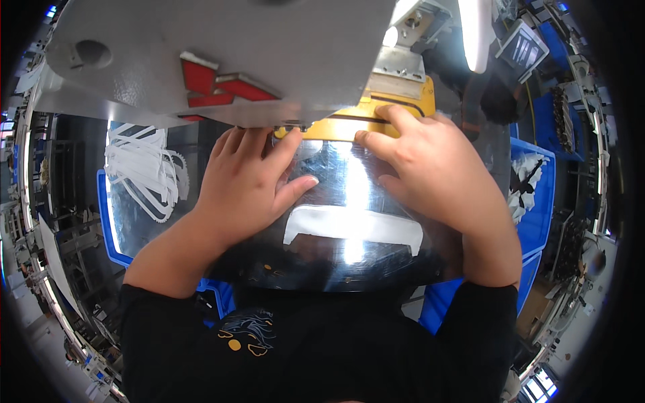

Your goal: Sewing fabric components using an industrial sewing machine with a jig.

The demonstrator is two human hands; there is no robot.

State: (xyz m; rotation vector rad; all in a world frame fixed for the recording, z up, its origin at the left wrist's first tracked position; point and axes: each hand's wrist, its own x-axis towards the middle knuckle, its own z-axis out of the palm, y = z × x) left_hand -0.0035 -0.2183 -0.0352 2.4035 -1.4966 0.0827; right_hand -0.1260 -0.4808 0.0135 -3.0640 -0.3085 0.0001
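Observation:
A yellow template plate (346,129) with dark slots lies partly under the head of a grey machine (269,60), which looks like a sewing machine. My left hand (245,168) reaches to the plate's left end, its index fingertip by a small metal part there and its thumb stretched out. The other left fingertips are hidden behind the machine head. My right hand (433,158) rests on the plate's right part, fingertips pressed on its top, spread apart, thumb off the plate. Between my forearms, a white curved strip (353,226) lies flat on the shiny metal table (322,265).
At the left, a bundle of white strips (144,168) lies over a blue bin (104,215). Another blue bin (547,188) with white and dark scraps stands at the right. A white lamp (473,33) and a metal bracket (398,64) are beyond the plate.

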